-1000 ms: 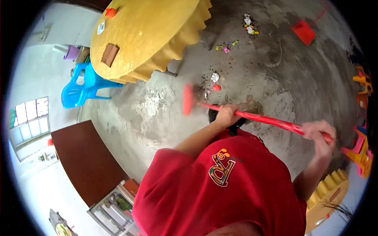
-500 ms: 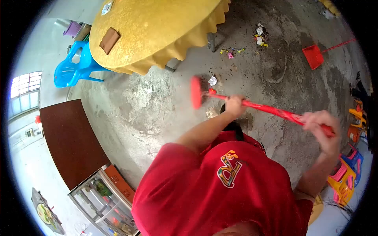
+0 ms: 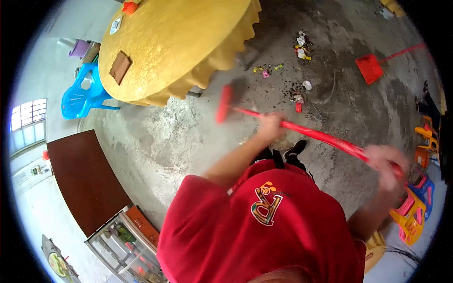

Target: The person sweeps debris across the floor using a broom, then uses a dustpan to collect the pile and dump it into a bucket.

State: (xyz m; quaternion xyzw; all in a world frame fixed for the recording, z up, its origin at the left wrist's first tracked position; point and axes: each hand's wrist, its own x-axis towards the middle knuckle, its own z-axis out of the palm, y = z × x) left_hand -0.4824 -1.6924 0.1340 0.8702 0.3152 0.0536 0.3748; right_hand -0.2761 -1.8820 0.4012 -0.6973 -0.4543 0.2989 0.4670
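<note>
A long red broom (image 3: 325,137) slants across the view, its blurred red head (image 3: 224,104) low over the concrete floor beside the yellow table. My left hand (image 3: 271,126) is wrapped round the handle nearer the head. Toward the handle's far end, my right hand (image 3: 388,165) grips it, slightly blurred. Scattered litter lies on the floor beyond the broom: a pile with a white tissue and a red wrapper (image 3: 298,107), bits with a pink wrapper (image 3: 266,73), and a further pile of papers (image 3: 302,51). A red dustpan (image 3: 369,69) rests to the right of them.
A round table with a yellow cloth (image 3: 174,42) stands at upper left, with a blue chair (image 3: 78,98) beside it. A brown-topped cabinet (image 3: 85,174) is at the left. Colourful small chairs (image 3: 410,217) stand at the right. My shoe (image 3: 295,149) is below the handle.
The litter with the white tissue and red wrapper now lies farther right, away from the broom head. The view has shifted, and both hands still hold the broom.
</note>
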